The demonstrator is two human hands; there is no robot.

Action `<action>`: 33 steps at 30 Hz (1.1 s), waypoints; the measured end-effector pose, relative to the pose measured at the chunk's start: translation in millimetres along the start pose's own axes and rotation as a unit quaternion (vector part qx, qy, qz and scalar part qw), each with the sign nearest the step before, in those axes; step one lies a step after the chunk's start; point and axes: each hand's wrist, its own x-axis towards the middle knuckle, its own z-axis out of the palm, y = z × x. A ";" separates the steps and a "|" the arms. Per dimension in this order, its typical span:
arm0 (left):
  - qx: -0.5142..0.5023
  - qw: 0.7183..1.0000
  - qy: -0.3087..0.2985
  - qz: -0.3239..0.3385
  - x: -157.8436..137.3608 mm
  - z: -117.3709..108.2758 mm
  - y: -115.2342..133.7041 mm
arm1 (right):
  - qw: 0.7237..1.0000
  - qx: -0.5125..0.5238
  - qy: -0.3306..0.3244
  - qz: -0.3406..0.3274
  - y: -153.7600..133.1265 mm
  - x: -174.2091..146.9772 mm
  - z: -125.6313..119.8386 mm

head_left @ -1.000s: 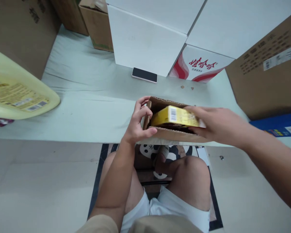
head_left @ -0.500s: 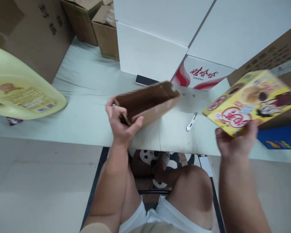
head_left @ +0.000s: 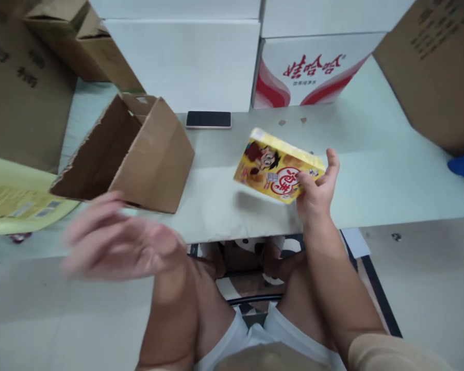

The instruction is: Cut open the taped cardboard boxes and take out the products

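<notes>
Clock is read from the snack box, 12 = away from the wearer. Right hand (head_left: pixel 316 193): thumb on the front face, fingers mostly hidden behind, clamped on the right end of the yellow cream-puff snack box (head_left: pixel 265 167); one finger sticks up clear. Box is tilted, cartoon face toward the wearer, shadow on the cloth below – held off the table

Left hand (head_left: pixel 123 242) at 8, motion-blurred, nothing in it, fingers loosely apart. Fingertips overlap the near edge of the brown cardboard carton (head_left: pixel 158 159) – can't tell if touching. Carton sits at 9, tilted, open mouth facing left

Further out: smartphone (head_left: pixel 209 119) at 10, two brown scraps (head_left: pixel 282 122) at 12, white carton with red swirls (head_left: pixel 305 69) between 12 and 1, pale-yellow jug (head_left: pixel 23 206) near 9 behind the carton, all on the cloth-covered table (head_left: pixel 371 185)
</notes>
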 end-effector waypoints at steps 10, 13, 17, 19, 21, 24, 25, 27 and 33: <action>-0.039 0.885 -0.458 -0.066 -33.8 64.2 1.3 | 0.978 -0.133 -0.132 -0.087 -36.0 -7.3 -15.6; -0.061 0.900 -0.399 -0.164 -35.9 72.4 0.4 | 0.979 -0.156 -0.115 -0.068 -37.1 -6.5 -16.0; -0.150 0.908 -0.291 -0.262 -40.6 91.7 -5.8 | 0.985 -0.142 -0.089 0.038 -16.0 -5.0 -12.0; -0.196 0.899 -0.259 -0.292 -42.2 100.5 -9.1 | 0.982 -0.144 -0.092 0.085 -4.8 -6.5 -6.7; -0.237 0.887 -0.233 -0.322 -43.8 106.1 -11.0 | 0.976 -0.150 -0.112 0.115 2.2 -9.8 0.2; -0.282 0.868 -0.218 -0.347 -46.3 107.4 -10.7 | 0.961 -0.132 -0.190 0.150 7.4 -16.2 12.5; -0.292 0.865 -0.218 -0.346 -46.9 106.2 -10.1 | 0.958 -0.120 -0.211 0.154 8.6 -18.0 16.8; -0.299 0.865 -0.217 -0.339 -47.2 102.4 -8.3 | 0.960 -0.103 -0.219 0.142 10.6 -20.3 24.7; -0.205 0.913 -0.212 -0.282 -41.4 87.9 -0.6 | 0.978 -0.078 -0.173 0.087 4.5 -22.5 37.5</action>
